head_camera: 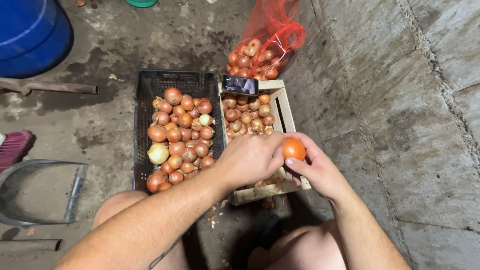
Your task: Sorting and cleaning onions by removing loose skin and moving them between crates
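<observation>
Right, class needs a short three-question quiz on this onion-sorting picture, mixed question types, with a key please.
1. True or false: both hands touch the onion.
2. Which container holds the phone on its rim? A) black crate B) wooden crate C) red net bag
3. Fill in: the metal dustpan lies on the person's ___ side.

Key:
1. True: the left hand and right hand both have a grip on it.
2. B
3. left
</observation>
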